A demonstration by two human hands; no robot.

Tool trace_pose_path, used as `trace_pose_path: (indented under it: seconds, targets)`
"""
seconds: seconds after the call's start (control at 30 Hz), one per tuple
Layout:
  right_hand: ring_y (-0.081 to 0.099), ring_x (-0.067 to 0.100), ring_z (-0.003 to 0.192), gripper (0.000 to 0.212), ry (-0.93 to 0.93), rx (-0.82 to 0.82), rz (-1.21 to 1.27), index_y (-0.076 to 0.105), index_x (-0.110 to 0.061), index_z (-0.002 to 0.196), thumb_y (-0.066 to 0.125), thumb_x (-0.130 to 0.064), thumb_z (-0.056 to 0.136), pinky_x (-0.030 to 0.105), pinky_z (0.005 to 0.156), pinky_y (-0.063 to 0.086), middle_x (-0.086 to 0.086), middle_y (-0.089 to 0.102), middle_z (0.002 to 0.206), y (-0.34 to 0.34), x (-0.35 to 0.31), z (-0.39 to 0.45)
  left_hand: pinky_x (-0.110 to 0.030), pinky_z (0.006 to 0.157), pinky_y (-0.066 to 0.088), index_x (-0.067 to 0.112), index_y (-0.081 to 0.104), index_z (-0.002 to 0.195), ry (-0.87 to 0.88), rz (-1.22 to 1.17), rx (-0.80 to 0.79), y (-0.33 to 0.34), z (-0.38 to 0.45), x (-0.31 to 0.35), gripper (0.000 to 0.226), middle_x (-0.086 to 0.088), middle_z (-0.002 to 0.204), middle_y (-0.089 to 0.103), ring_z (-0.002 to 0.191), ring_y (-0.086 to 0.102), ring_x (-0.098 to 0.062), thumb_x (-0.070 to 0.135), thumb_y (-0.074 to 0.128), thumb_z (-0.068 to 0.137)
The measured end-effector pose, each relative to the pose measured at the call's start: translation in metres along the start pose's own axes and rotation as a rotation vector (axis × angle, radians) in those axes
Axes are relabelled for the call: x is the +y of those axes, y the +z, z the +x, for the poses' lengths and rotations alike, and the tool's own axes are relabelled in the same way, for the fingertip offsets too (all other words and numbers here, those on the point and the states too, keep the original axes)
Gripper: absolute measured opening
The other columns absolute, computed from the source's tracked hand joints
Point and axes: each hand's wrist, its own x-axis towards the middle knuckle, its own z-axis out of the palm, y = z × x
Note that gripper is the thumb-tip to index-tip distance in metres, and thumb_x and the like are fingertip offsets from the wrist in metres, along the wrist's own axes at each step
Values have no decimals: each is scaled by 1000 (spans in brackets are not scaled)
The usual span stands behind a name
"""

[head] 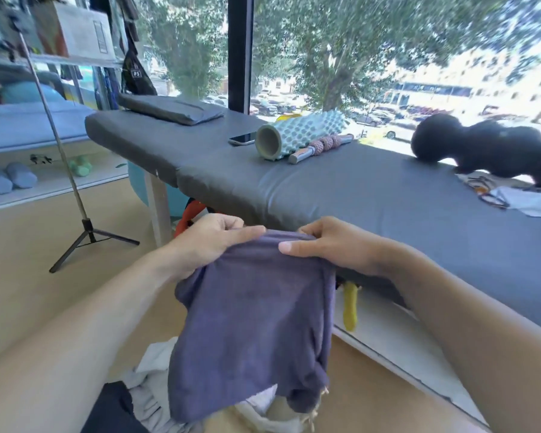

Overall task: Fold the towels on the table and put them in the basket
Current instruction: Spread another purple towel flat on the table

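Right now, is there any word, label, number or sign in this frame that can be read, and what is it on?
None can be read for certain.
Black bag hanging by the shelf: a small white patch with marks, too blurred to read.
Box on the shelf: a grey label, too blurred.
Signs across the street: too small.
Purple towel: no text.

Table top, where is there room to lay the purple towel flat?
The table is bare in the wide grey stretch between the foam roller and the near edge by both hands. It's bare too between the pillow and phone. The right end is crowded by the black roller and cloths.
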Motion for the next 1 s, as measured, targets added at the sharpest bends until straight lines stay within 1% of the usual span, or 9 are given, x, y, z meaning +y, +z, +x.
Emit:
trace_pose_path:
  seconds: [0.17, 0.3, 0.4, 0.53, 0.67, 0.73, 0.83, 0.93, 1.0]
  targets:
    - [63, 17, 71, 47, 215, -172, -111, 65, -10, 73, 79, -55, 77, 34, 70, 50, 2, 69, 75, -68, 11, -69, -29, 56, 24, 21, 34, 62, 35, 314, -183, 8, 20, 30, 61, 3, 60, 34, 57, 32, -11, 53, 86, 63]
    - [75, 28, 91, 38, 424, -124, -123, 73, -5, 100, 81, -37, 81, 36, 80, 59, 11, 78, 97, -109, 25, -126, -30, 61, 29, 21, 41, 61, 44, 470, -234, 11, 45, 46, 58, 6, 58, 44, 58, 38, -11, 56, 88, 65]
    - [76, 20, 83, 26, 584, -73, -233, 77, -14, 91, 82, -37, 81, 31, 75, 60, 4, 79, 90, -133, 37, -163, -30, 62, 35, 18, 54, 66, 88, 565, -227, 15, 68, 58, 48, 10, 59, 56, 58, 47, -8, 53, 88, 66]
    - [76, 19, 82, 31, 773, 57, -426, 80, -20, 83, 82, -51, 76, 40, 79, 62, -4, 79, 81, -173, 62, -199, -28, 63, 44, 19, 71, 78, 138, 667, -150, 16, 100, 70, 23, 3, 73, 73, 71, 64, -14, 32, 89, 74]
    - [75, 22, 87, 33, 907, 150, -499, 79, -20, 91, 79, -51, 79, 42, 79, 62, -1, 78, 92, -209, 89, -230, -31, 59, 42, 19, 72, 74, 163, 684, 186, 16, 140, 66, 15, -6, 77, 70, 71, 60, -22, 25, 85, 79]
    - [70, 15, 86, 35, 911, 180, -554, 78, -19, 97, 73, -51, 85, 32, 78, 58, -2, 75, 97, -217, 100, -237, -31, 61, 46, 18, 73, 77, 124, 564, 278, 21, 152, 70, 16, -9, 85, 73, 71, 61, -20, 30, 84, 80]
    - [58, 6, 74, 35, 850, 305, -545, 76, -14, 94, 69, -48, 90, 20, 61, 40, -1, 72, 92, -222, 118, -229, -28, 53, 48, 19, 70, 91, 72, 463, -14, 60, 145, 82, 32, -6, 79, 73, 61, 64, -16, 43, 85, 76]
    - [57, 8, 74, 35, 849, 306, -564, 75, -15, 88, 72, -49, 86, 23, 61, 38, 1, 71, 90, -221, 137, -213, -21, 64, 47, 32, 63, 112, 190, 625, -362, 128, 124, 73, 54, 4, 82, 72, 68, 65, -8, 53, 87, 68]
    - [55, 12, 70, 38, 845, 328, -563, 68, -15, 71, 76, -50, 81, 27, 61, 37, 1, 66, 78, -224, 151, -206, -19, 63, 41, 33, 59, 121, 252, 745, -360, 155, 131, 59, 58, 8, 79, 65, 69, 59, -4, 59, 79, 74]
